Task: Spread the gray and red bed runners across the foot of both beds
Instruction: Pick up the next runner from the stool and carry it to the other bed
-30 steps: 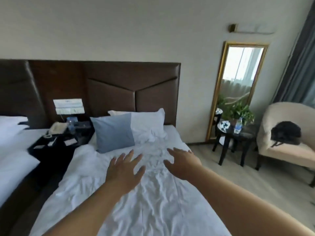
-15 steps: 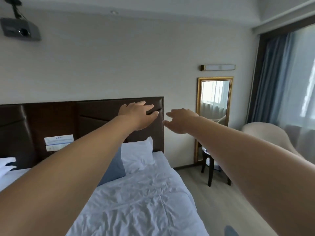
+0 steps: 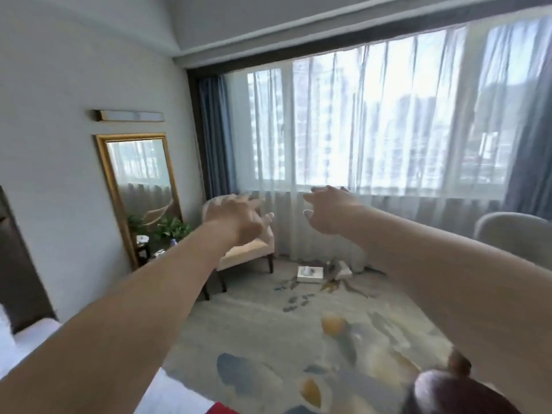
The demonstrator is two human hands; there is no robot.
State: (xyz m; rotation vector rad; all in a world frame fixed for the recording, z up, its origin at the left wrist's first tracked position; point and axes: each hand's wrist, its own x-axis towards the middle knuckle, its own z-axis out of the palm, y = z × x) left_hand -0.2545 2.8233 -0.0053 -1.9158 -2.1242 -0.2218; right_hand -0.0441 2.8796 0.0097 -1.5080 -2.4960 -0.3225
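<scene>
The head view faced the window wall, with both bare arms stretched out in front of it. The left hand [image 3: 236,218] was raised with its fingers spread and nothing in them, blurred by motion so that the fingertips were hard to separate. The right hand [image 3: 327,209] was level with it and a little apart, fingers loosely curled and also empty. Of the task's cloth only a small red patch [image 3: 222,409] showed at the bottom edge, lying against the white bed [image 3: 176,389]; it was cut off by the frame, and whether it was a bed runner could not be told. No gray cloth could be made out. The bed itself appeared only as a white strip under the left forearm, with a piece of dark headboard [image 3: 18,264] at the left edge. Beyond the hands stood a beige armchair [image 3: 248,252], partly hidden by the left hand, a gold-framed mirror [image 3: 140,192] leaning on the wall, sheer curtains [image 3: 373,138], and a patterned carpet [image 3: 298,330] with a white box [image 3: 310,274] on it. A dark rounded shape [image 3: 454,395] at the lower right was too blurred to identify.
</scene>
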